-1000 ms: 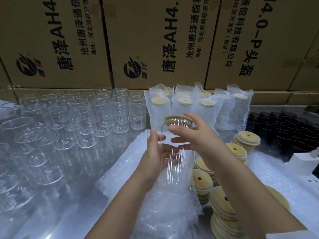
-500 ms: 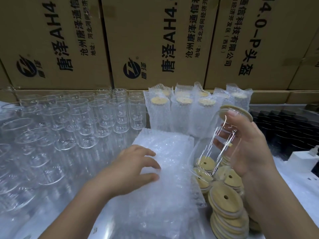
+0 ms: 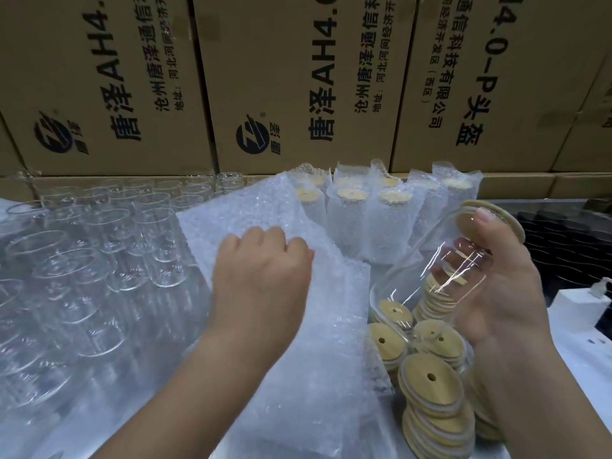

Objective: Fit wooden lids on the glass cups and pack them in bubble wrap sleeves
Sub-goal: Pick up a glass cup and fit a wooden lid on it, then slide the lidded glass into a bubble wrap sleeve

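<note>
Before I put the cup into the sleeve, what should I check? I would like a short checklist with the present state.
1. Lid seated on cup: ok, it covers the mouth.
2. Right hand grips the cup: ok, thumb at the lid.
3. Left hand holds a sleeve: ok, raised above the pile.
4. Only one sleeve taken: cannot tell.
5. Sleeve mouth open: not ok, it looks flat.

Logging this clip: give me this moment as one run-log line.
step: sleeving | left hand: grips bubble wrap sleeve, edge raised | right hand: holds glass cup, tilted | lid: on cup | cup: not yet sleeved
</note>
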